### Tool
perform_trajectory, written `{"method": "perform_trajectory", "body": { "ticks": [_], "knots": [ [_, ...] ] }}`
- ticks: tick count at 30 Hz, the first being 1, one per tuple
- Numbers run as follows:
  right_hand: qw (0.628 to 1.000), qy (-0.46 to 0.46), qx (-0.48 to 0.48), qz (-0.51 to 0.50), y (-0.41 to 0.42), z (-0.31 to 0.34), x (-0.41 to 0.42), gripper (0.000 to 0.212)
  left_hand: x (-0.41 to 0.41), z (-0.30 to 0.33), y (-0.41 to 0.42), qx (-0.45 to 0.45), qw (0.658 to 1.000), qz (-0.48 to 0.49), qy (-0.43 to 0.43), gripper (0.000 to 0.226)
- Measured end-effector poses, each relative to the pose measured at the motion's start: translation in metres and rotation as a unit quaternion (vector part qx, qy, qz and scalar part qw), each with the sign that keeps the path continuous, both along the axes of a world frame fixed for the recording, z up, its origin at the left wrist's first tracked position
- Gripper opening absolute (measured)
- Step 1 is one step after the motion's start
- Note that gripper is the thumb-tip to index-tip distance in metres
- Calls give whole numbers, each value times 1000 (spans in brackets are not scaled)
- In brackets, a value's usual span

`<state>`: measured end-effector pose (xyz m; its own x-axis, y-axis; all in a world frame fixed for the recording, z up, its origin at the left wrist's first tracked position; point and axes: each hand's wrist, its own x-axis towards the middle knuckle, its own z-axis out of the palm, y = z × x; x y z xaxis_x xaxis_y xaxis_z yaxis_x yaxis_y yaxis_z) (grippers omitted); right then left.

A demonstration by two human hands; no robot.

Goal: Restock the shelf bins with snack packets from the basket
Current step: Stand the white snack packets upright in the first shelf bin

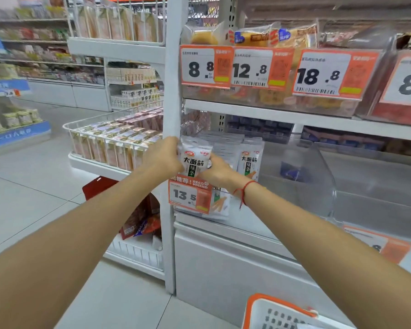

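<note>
White snack packet, printed 大面筋 above a green 辣条 panel, stands upright at the left front of the clear bin. Left hand grips its left edge; right hand pinches its lower right corner. Below hangs an orange tag reading 13.5 and "RECOMMEND". The white, orange-rimmed basket sits bottom right.

Both arms reach forward, nearly straight, converging at the middle. The left hand shows its back, fingers curled in a grip. The right hand pinches from the other side, a red string around its wrist.
</note>
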<state>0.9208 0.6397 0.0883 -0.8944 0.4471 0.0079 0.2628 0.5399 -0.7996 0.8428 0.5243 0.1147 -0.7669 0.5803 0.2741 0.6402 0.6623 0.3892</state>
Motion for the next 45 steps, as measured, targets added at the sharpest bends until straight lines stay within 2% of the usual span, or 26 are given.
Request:
{"method": "perform_trajectory", "body": {
  "ticks": [2, 4, 9, 12, 13, 16, 19, 22, 28, 35, 38, 40, 43, 45],
  "knots": [
    [999, -40, -10, -3, 1, 5, -4, 39, -3, -1, -1, -30, 998, 1, 47, 72],
    [997, -70, -13, -11, 3, 7, -6, 35, -1, -2, -2, -53, 991, 0, 122, 75],
    [992, -115, 50, -15, 10, 12, -7, 42, 5, -4, -5, -119, 963, -49, 238, 62],
    [999, -40, 22, -13, 14, 21, -3, 61, 3, 2, -3, -163, 943, -55, 286, 50],
    [1000, -8, 24, -8, 15, 24, -1, 62, 2, 3, -2, -178, 938, -56, 293, 49],
    [995, 26, 100, 18, 17, 27, 4, 46, 1, 9, 0, -212, 926, -49, 309, 49],
    [990, 33, 133, 23, 19, 23, 4, 34, 2, 10, 4, -246, 910, -53, 329, 41],
    [988, 43, 149, 6, 20, 18, 0, 26, 3, 8, 8, -272, 899, -56, 338, 30],
    [989, 5, 146, 10, 21, 16, -11, 19, 6, 13, 12, -285, 912, -50, 292, 25],
    [980, -15, 196, -6, 15, 9, -19, 18, 2, 10, 17, -288, 917, -59, 268, 24],
    [974, -40, 223, 13, 13, 15, -16, 30, 2, 12, 16, -279, 920, -58, 270, 26],
    [981, -37, 191, 25, 13, 19, -9, 42, 4, 15, 13, -266, 925, -54, 267, 33],
    [996, -8, 81, 33, 14, 23, 6, 52, 11, 17, 6, -250, 933, -46, 255, 45],
    [997, 3, 64, 34, 14, 23, 18, 57, 16, 17, 0, -242, 938, -39, 244, 47]
  ]
}}
